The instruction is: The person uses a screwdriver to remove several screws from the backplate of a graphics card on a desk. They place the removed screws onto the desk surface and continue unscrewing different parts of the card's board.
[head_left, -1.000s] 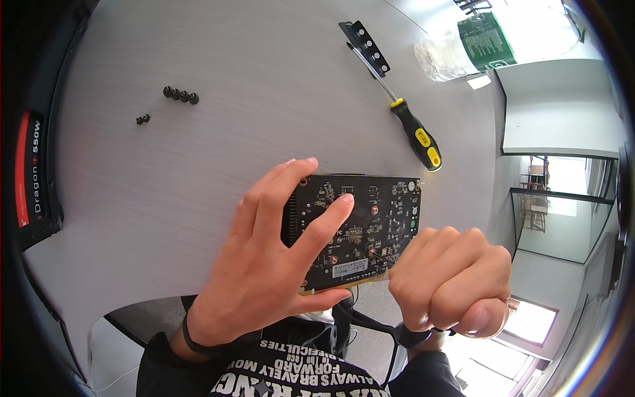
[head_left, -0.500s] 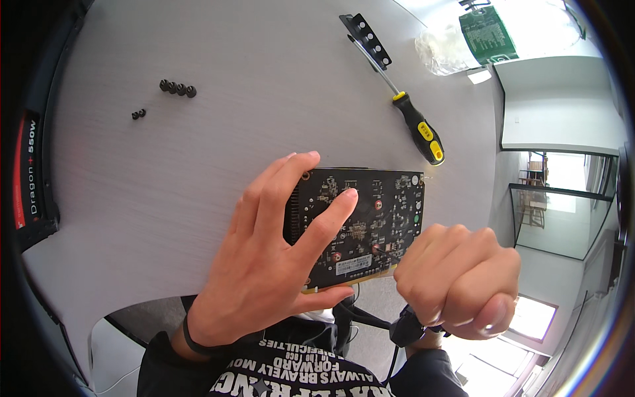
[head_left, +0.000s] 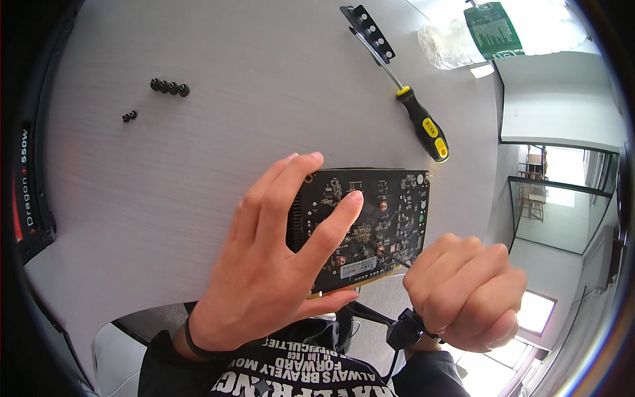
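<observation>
My left hand (head_left: pixel 261 264) grips a black graphics card (head_left: pixel 403 198) by its left side. Its fingers hook over the far edge, the index finger lies on the circuit-covered back, and the thumb is at the near edge. The card is tilted near the table's front edge. To its right, my right hand (head_left: pixel 466 294) is closed in a fist around a screwdriver (head_left: pixel 395 259) whose handle is hidden. The dark thin shaft points left, its tip at a screw (head_left: pixel 381 250) in the card's lower middle.
Beyond the card lies a black-and-yellow screwdriver (head_left: pixel 423 122), its shaft across a perforated black metal bracket (head_left: pixel 374 33). Several black screws (head_left: pixel 169 87) stand in a row at far left, with two smaller screws (head_left: pixel 129 116) nearby. A black box (head_left: pixel 33 198) and a clear bottle (head_left: pixel 450 43) flank the table (head_left: pixel 152 198).
My right fist has shifted slightly right and lower, showing more of the screwdriver's shaft. My left hand keeps the same grip on the graphics card. The whole view has shifted a little.
</observation>
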{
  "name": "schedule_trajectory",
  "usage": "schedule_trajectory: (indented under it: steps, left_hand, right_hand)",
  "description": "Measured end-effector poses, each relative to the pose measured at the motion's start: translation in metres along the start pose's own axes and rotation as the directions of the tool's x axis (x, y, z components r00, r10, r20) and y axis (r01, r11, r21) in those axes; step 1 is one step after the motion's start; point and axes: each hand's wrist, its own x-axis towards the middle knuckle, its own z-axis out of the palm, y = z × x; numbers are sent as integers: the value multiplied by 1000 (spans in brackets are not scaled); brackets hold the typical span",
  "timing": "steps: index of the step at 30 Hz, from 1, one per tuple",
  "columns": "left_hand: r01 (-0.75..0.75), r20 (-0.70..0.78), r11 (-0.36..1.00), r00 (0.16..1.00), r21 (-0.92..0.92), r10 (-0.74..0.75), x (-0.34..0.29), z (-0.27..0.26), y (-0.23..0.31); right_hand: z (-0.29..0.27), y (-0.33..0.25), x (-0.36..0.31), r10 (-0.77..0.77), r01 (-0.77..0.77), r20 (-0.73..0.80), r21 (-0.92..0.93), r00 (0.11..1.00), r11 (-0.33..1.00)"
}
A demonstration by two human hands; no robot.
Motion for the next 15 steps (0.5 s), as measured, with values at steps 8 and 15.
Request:
schedule_trajectory:
  steps: [8,15]
  left_hand:
    - [3,12,1000,1000,-8,-3,0,-2,0]
    - [13,14,1000,1000,26,-14,1,-3,2]
  right_hand:
    - [6,3,-11,-52,55,-170,17,984,998]
    - [10,4,-15,-109,117,-259,15,960,993]
